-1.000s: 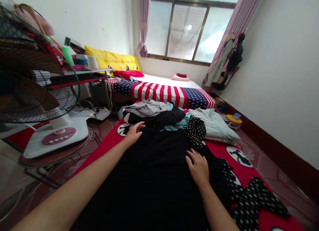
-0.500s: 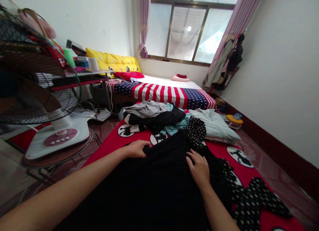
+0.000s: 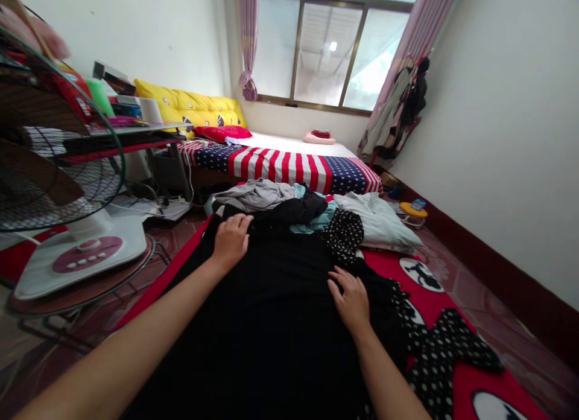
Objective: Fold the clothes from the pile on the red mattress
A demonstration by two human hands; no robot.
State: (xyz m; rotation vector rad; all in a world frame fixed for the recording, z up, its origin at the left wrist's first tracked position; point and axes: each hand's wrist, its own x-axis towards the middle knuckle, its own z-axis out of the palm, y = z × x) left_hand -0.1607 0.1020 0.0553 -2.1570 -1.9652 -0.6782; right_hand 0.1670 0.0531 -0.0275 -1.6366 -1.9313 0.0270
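A large black garment with white-dotted black sleeves lies spread across the red bedding in front of me; its body fills the lower middle. My left hand rests on its upper left part, fingers stretched out over the cloth. On the right side of the body, my right hand lies palm down with its fingers apart. One dotted sleeve trails to the lower right, and another dotted piece lies at the top.
Beyond the garment is a heap of clothes, with a grey one and a pale folded one. An electric fan stands on a round stool at left. A yellow stool is at right; a second bed stands behind.
My left hand has let go of the garment's edge and now lies flat on it. The cloth's upper left has spread outward over the bedding. My right hand stays on the cloth.
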